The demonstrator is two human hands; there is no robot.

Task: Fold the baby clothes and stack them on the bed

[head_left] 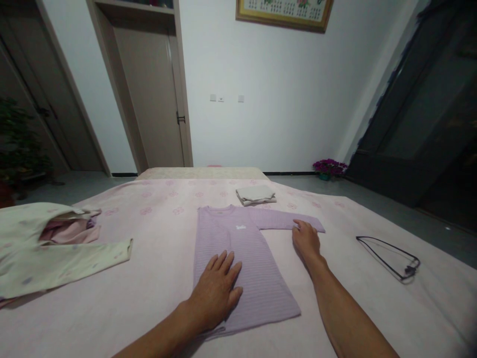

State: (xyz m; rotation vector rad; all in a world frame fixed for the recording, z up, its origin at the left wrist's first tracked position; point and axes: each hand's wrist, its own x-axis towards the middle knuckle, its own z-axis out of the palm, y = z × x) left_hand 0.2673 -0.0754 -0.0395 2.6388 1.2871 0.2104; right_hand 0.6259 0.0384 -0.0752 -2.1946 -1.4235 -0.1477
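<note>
A lilac striped long-sleeved shirt (257, 268) lies flat in front of me, its neckline facing away. Its left side is a straight edge, with no sleeve showing there; the other sleeve (279, 219) stretches out to the right. My left hand (219, 286) rests flat on the lower left of the shirt's body, fingers a little spread. At the outstretched sleeve, my right hand (306, 238) touches the lower edge near the cuff with its fingertips. The right index finger is extended and the others are partly curled; whether they pinch the fabric is hidden.
A folded pale grey cloth (255, 194) sits beyond the shirt. Cream patterned clothing (33, 258) is heaped at the left, with pink fabric inside. A thin black looped frame or cord (389, 256) lies at the right on the pink bedcover (156, 283).
</note>
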